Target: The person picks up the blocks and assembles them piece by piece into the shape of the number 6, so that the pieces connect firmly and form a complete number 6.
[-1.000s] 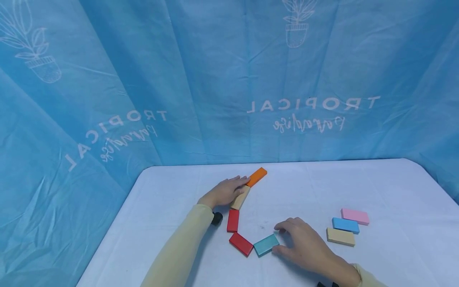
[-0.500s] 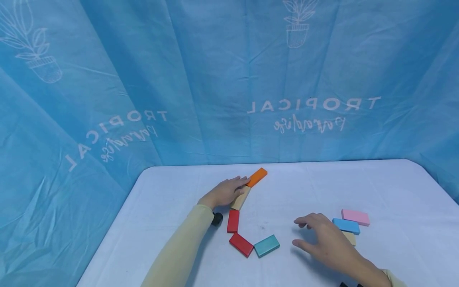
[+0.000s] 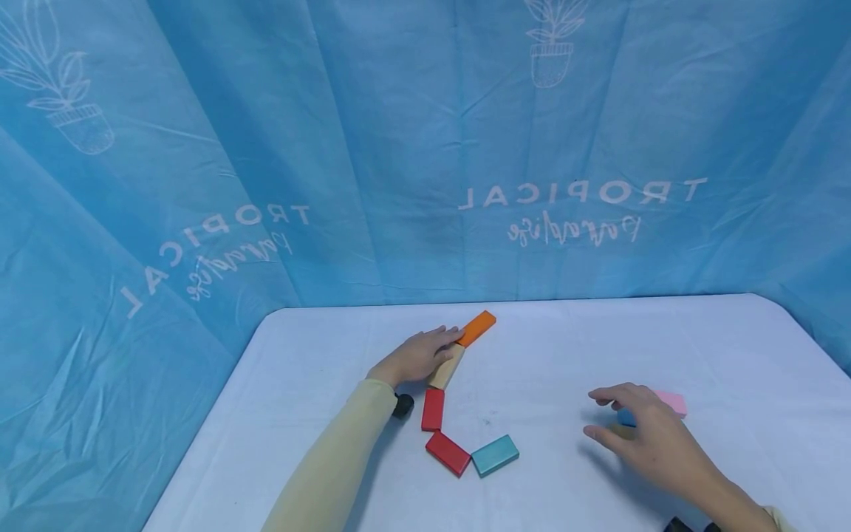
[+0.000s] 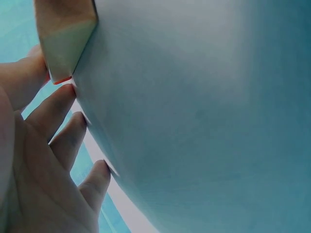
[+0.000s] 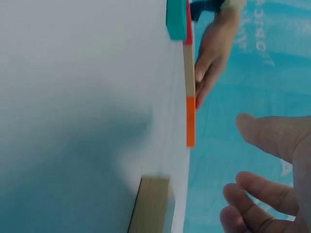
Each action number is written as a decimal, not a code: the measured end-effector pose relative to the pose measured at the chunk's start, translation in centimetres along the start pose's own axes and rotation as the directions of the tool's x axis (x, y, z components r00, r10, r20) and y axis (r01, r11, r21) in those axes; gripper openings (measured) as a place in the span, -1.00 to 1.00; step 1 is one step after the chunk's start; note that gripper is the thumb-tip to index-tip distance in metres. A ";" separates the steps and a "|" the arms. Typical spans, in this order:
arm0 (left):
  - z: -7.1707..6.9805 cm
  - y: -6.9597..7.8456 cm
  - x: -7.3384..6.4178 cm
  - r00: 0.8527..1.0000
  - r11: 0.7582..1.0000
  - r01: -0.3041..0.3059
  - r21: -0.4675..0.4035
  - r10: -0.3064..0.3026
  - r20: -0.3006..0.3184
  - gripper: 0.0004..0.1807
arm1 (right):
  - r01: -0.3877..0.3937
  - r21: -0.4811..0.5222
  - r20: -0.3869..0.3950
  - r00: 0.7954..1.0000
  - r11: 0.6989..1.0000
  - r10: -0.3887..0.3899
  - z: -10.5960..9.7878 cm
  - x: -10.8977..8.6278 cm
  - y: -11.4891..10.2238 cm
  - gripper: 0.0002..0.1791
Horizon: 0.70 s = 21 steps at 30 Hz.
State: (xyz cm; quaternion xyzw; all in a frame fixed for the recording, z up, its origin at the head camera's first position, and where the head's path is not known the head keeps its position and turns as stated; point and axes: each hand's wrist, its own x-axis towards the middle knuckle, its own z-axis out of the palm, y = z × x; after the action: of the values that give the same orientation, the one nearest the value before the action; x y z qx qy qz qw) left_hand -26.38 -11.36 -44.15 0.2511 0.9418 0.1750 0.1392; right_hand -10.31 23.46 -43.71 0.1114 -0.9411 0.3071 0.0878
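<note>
My left hand [image 3: 415,357] rests at the far end of a curved row of blocks, fingers fairly straight, touching the natural wood block [image 3: 447,367]. Its fingertips reach the orange block [image 3: 478,328]. Nearer in the row lie one red block [image 3: 432,410], a second red block [image 3: 448,453] and a teal block [image 3: 495,455]. My right hand [image 3: 654,440] hovers at the right with thumb and fingers spread, holding nothing. Beneath and behind it are a pink block [image 3: 671,403], a blue block [image 3: 626,417] and a beige block [image 5: 150,206], partly hidden by the hand in the head view.
A white cloth [image 3: 319,355] covers the table. Blue printed curtains [image 3: 412,148] hang behind and at the sides. A black wrist device [image 3: 402,406] sits under the left wrist.
My right hand has let go of the teal block and moved right, over toward the pink, blue and beige blocks. The left hand and the row of blocks have stayed still.
</note>
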 end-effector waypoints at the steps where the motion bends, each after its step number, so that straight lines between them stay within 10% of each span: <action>1: 0.0 0.0 0.0 1.000 1.000 0.002 0.002 -0.002 0.000 -0.42 | 0.004 0.004 -0.006 1.000 1.000 -0.004 -0.2 0.0 0.3 -0.49; 21: 0.2 -0.3 0.2 1.000 1.000 0.008 0.012 -0.008 0.001 -0.42 | -0.044 -0.065 -0.065 0.997 0.997 0.039 -2.4 -0.1 5.3 -0.41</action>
State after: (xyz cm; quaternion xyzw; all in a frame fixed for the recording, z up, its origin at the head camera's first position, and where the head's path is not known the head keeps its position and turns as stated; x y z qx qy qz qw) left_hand -26.59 -11.41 -44.49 0.2482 0.9437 0.1688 0.1389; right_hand -11.35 29.05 -44.77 0.0789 -0.9496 0.2806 0.1152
